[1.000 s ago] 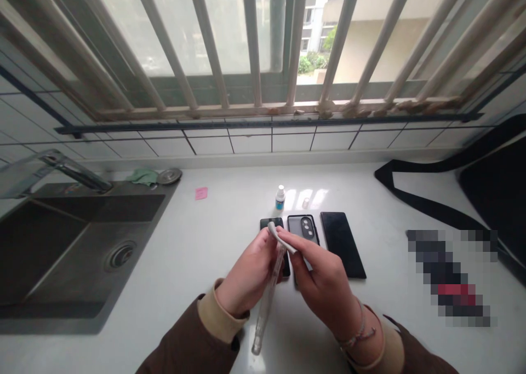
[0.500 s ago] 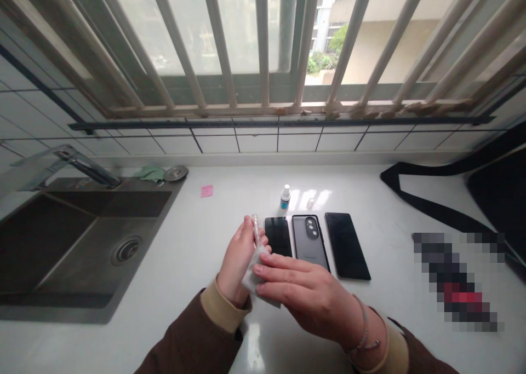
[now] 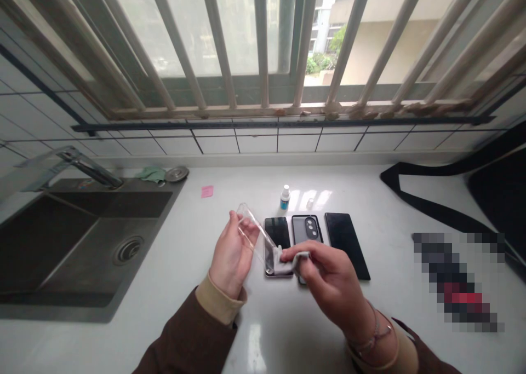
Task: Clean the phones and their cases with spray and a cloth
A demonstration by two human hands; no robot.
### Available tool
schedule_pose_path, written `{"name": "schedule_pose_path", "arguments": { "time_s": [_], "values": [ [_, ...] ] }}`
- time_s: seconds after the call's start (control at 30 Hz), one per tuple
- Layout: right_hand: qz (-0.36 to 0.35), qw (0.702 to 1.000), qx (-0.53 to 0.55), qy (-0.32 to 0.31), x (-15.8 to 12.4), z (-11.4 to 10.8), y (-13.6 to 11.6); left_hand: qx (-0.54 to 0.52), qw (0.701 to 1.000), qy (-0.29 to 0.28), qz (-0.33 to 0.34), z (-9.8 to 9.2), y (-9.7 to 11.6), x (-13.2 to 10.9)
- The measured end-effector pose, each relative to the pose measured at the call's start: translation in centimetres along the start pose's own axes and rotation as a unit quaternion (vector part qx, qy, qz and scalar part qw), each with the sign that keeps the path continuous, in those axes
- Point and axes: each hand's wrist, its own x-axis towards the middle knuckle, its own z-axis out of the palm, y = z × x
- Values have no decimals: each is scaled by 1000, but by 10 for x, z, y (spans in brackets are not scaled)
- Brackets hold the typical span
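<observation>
A clear phone case (image 3: 257,229) is held tilted above the counter by my left hand (image 3: 232,256), whose fingers curl around its far end. Pinched in my right hand (image 3: 332,278) is a grey cloth (image 3: 283,262), which touches the near end of the case. Behind the case and cloth lies a dark phone (image 3: 277,231), partly hidden. A phone case with a dark rim (image 3: 306,229) rests to its right, its lower part covered by my right hand. Farther right is a large black phone (image 3: 347,245), lying flat.
A small white-and-blue bottle (image 3: 285,197) stands behind the phones, with a small white cap (image 3: 309,203) beside it. At left is a sink (image 3: 142,215) with a faucet (image 3: 88,166). A pink sticky note (image 3: 207,191) lies between. A black strap (image 3: 427,168) crosses the right side.
The clear case has turned and now shows its broad side. My right hand has shifted right and changed from flat fingers over the cloth to a pinch. My left hand has moved slightly left.
</observation>
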Motion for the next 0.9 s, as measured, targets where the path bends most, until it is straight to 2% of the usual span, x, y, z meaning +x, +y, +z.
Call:
{"name": "schedule_pose_path", "arguments": {
  "time_s": [0.13, 0.43, 0.5, 0.7, 0.83, 0.9],
  "values": [
    [123, 991, 36, 47, 3, 0, 10, 1, 999, -34, -5, 3, 2, -3],
    [228, 964, 120, 63, 5, 8, 26, -5, 983, -144, -114, 11, -1, -25],
    [238, 961, 108, 88, 7, 5, 30, -13, 983, -151, -106, 9, 1, -25],
    [214, 966, -29, 145, 11, -7, 28, -40, 988, -140, -43, 8, 4, -23],
    [200, 956, -22, 213, 13, -11, 25, -32, 991, -127, -2, 10, 4, -26],
    [199, 955, 9, 220, 13, -13, 26, -33, 991, -127, 17, 11, 3, -27]
  ]
}}
